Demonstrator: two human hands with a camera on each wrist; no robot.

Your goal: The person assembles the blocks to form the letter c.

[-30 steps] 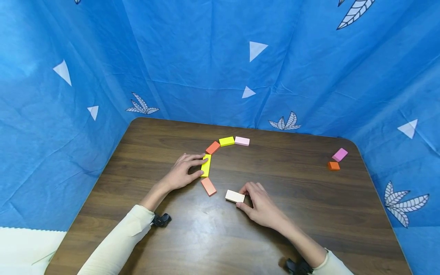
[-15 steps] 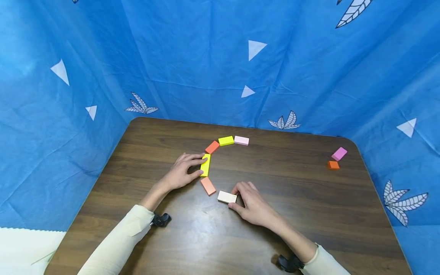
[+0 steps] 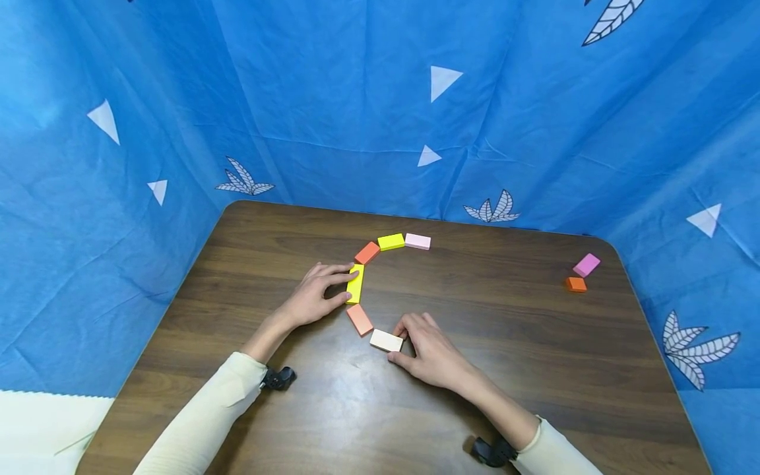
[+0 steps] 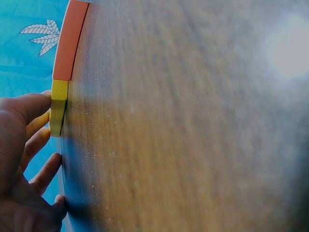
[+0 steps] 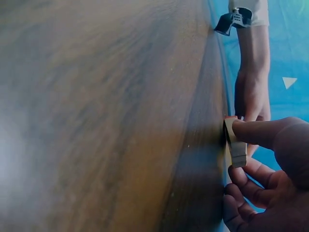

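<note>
In the head view, a curved row of flat blocks lies on the wooden table. My left hand (image 3: 315, 295) holds a yellow block (image 3: 355, 285) in that row, its thumb near the near end and fingertips at the far end. A salmon block (image 3: 359, 320) continues the row toward me. My right hand (image 3: 432, 349) pinches a cream wooden block (image 3: 386, 340) between thumb and fingers. That block's left end is at the salmon block's near corner. In the right wrist view the cream block (image 5: 236, 145) shows between thumb and fingertips.
Beyond the left hand the row runs on through an orange-red block (image 3: 367, 253), a second yellow block (image 3: 391, 242) and a pale pink block (image 3: 418, 241). At the table's right lie a pink block (image 3: 586, 265) and an orange block (image 3: 576, 284). Blue curtain (image 3: 332, 119) surrounds the table.
My right hand has slid the cream block leftward across the table, up to the salmon block. The left hand has stayed in place on the yellow block.
</note>
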